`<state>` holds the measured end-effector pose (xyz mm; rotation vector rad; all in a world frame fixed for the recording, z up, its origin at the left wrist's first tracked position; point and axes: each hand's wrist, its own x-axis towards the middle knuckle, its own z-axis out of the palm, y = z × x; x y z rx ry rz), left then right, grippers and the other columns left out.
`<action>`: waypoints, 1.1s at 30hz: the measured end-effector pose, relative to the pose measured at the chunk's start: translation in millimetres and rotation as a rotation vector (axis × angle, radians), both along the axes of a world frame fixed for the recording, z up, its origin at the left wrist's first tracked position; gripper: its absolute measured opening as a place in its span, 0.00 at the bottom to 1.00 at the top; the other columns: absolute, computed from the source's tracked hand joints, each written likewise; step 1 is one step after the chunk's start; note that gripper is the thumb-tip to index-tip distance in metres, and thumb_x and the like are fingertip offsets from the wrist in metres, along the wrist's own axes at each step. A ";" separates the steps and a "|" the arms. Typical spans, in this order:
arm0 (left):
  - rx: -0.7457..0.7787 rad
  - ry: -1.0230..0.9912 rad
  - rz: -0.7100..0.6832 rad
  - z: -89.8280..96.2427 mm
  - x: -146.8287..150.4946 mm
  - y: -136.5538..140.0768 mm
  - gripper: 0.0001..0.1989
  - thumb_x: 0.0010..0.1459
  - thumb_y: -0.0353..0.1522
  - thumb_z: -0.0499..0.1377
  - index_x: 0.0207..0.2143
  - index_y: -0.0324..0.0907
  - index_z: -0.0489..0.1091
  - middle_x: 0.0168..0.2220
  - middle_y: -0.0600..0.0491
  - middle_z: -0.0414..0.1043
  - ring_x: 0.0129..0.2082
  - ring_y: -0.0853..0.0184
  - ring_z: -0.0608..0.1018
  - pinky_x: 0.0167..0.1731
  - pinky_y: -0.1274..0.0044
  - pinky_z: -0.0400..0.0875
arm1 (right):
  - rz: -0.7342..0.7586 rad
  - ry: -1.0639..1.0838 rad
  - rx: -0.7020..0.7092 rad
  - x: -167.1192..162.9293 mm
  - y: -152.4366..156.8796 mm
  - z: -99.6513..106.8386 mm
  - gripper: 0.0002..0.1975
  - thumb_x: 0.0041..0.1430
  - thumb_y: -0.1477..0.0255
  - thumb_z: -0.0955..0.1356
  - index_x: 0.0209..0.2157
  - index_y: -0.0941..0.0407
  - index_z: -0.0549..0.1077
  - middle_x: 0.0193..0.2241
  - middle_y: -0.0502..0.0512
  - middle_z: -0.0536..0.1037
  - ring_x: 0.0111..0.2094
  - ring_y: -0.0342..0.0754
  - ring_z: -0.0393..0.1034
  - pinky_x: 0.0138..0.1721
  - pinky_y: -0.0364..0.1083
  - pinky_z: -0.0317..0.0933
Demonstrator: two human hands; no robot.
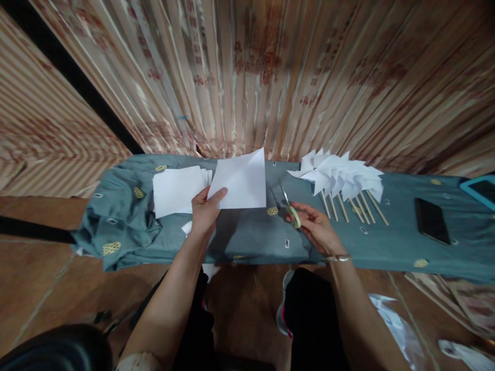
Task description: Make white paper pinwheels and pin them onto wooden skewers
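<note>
My left hand (207, 208) grips a white sheet of paper (243, 180) by its lower left corner, thumb on top; a faint diagonal crease runs across the sheet. In my right hand (315, 224) is a pair of scissors (294, 216) with light green handles, its blades pointing up and away. The blades are apart from the paper, a little to its right. Beside my left hand lies a stack of white paper sheets (178, 188). Several white paper pinwheels (340, 175) on wooden sticks lie overlapped in a row beyond my right hand.
A grey-green patterned cloth (247, 242) covers the narrow table. On the right lie a dark phone (432, 221) and a blue-framed device (481, 189). A small white object (187, 228) sits near my left wrist. Striped curtain fabric (247, 77) hangs behind; plastic bags (398, 324) lie on the floor.
</note>
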<state>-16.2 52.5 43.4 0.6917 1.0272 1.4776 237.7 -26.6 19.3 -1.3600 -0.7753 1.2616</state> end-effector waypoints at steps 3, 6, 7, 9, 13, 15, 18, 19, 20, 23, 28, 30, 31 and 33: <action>0.000 -0.063 -0.002 3.9 -2.6 0.0 0.18 0.31 0.33 0.73 0.28 0.37 0.77 0.28 0.52 0.79 0.26 0.69 0.78 0.34 0.76 0.72 | 0.060 0.121 -0.016 -19.3 -5.1 9.2 0.23 0.37 0.63 0.79 0.38 0.52 0.79 0.31 0.52 0.82 0.30 0.45 0.75 0.24 0.40 0.64; -0.007 -0.089 -0.014 1.9 -0.5 -2.5 0.17 0.31 0.32 0.73 0.28 0.37 0.77 0.28 0.52 0.79 0.26 0.69 0.77 0.33 0.76 0.72 | 0.049 0.175 0.029 -36.6 -6.5 11.1 0.21 0.38 0.61 0.79 0.37 0.53 0.79 0.31 0.52 0.81 0.29 0.42 0.72 0.23 0.39 0.62; -0.012 -0.079 -0.028 -0.1 1.3 -3.7 0.17 0.32 0.32 0.73 0.29 0.37 0.77 0.28 0.52 0.79 0.25 0.69 0.77 0.32 0.76 0.72 | 0.026 0.197 0.047 -41.9 -5.5 10.4 0.21 0.38 0.60 0.79 0.36 0.53 0.79 0.31 0.52 0.81 0.28 0.42 0.72 0.24 0.39 0.62; -0.021 -0.040 -0.059 -5.2 6.2 -6.2 0.17 0.33 0.32 0.72 0.30 0.37 0.77 0.27 0.54 0.79 0.24 0.70 0.76 0.30 0.77 0.71 | -0.027 0.253 0.078 -51.8 -1.7 8.3 0.22 0.38 0.58 0.78 0.35 0.53 0.79 0.30 0.51 0.80 0.28 0.42 0.71 0.24 0.40 0.62; -0.021 0.073 -0.071 -13.7 15.9 -9.2 0.16 0.35 0.33 0.71 0.31 0.38 0.78 0.26 0.55 0.78 0.23 0.70 0.75 0.29 0.77 0.70 | -0.134 0.286 0.070 -64.7 7.6 5.5 0.24 0.32 0.66 0.80 0.36 0.53 0.77 0.24 0.44 0.75 0.23 0.38 0.67 0.24 0.39 0.61; -0.006 0.149 -0.070 -15.4 18.6 -9.3 0.16 0.35 0.34 0.70 0.30 0.39 0.78 0.27 0.55 0.78 0.25 0.69 0.75 0.29 0.77 0.69 | -0.157 0.261 0.060 -66.7 10.3 5.2 0.24 0.31 0.68 0.80 0.35 0.53 0.76 0.23 0.43 0.74 0.21 0.37 0.64 0.23 0.39 0.60; 0.029 0.258 -0.074 -15.6 19.4 -8.6 0.13 0.36 0.34 0.69 0.28 0.39 0.77 0.26 0.55 0.77 0.26 0.68 0.76 0.30 0.77 0.69 | -0.186 0.212 0.064 -66.3 11.2 3.6 0.24 0.29 0.68 0.80 0.33 0.54 0.75 0.23 0.43 0.75 0.22 0.38 0.64 0.24 0.39 0.60; 0.042 0.286 -0.076 -15.4 19.0 -8.3 0.12 0.37 0.34 0.69 0.28 0.40 0.77 0.26 0.56 0.77 0.27 0.68 0.76 0.30 0.77 0.69 | -0.191 0.192 0.068 -65.9 10.9 2.4 0.25 0.28 0.68 0.80 0.33 0.54 0.75 0.23 0.43 0.75 0.22 0.38 0.65 0.25 0.39 0.60; 0.053 0.310 -0.077 -15.2 18.5 -7.9 0.12 0.37 0.34 0.69 0.27 0.40 0.77 0.26 0.56 0.77 0.27 0.67 0.76 0.30 0.77 0.69 | -0.193 0.167 0.074 -65.4 10.5 1.0 0.25 0.29 0.67 0.80 0.33 0.54 0.75 0.23 0.43 0.76 0.22 0.38 0.65 0.25 0.40 0.61; 0.071 0.353 -0.067 -14.9 16.4 -6.2 0.11 0.37 0.34 0.68 0.27 0.40 0.77 0.26 0.55 0.77 0.28 0.67 0.76 0.30 0.77 0.70 | -0.161 0.086 0.092 -63.2 8.8 -2.9 0.25 0.32 0.65 0.79 0.35 0.54 0.74 0.24 0.44 0.77 0.24 0.39 0.67 0.28 0.41 0.63; 0.023 0.189 -0.020 -14.0 11.8 -1.2 0.14 0.36 0.34 0.69 0.29 0.38 0.77 0.26 0.55 0.77 0.24 0.69 0.75 0.28 0.78 0.69 | -0.016 -0.044 0.089 -50.2 -0.6 0.5 0.23 0.41 0.58 0.77 0.38 0.54 0.75 0.25 0.49 0.79 0.24 0.42 0.69 0.29 0.43 0.65; 0.019 0.113 -0.010 -12.2 9.2 0.2 0.15 0.35 0.33 0.70 0.30 0.38 0.77 0.26 0.55 0.77 0.24 0.70 0.75 0.28 0.77 0.69 | 0.112 -0.093 0.089 -41.8 -8.0 4.2 0.22 0.45 0.56 0.75 0.39 0.55 0.76 0.28 0.51 0.80 0.26 0.43 0.70 0.29 0.43 0.64; 0.019 0.089 -0.007 -11.0 7.7 0.6 0.15 0.35 0.33 0.70 0.29 0.38 0.77 0.26 0.55 0.77 0.24 0.70 0.75 0.29 0.77 0.70 | 0.178 -0.110 0.086 -37.6 -12.1 5.9 0.22 0.47 0.55 0.74 0.40 0.55 0.76 0.31 0.53 0.81 0.28 0.44 0.71 0.30 0.43 0.64; 0.016 0.060 0.002 -8.5 4.8 0.5 0.15 0.34 0.32 0.71 0.29 0.37 0.77 0.26 0.54 0.78 0.24 0.70 0.75 0.30 0.77 0.70 | 0.295 -0.131 0.067 -30.0 -20.2 8.3 0.25 0.47 0.55 0.74 0.44 0.55 0.76 0.35 0.54 0.81 0.31 0.44 0.71 0.31 0.42 0.64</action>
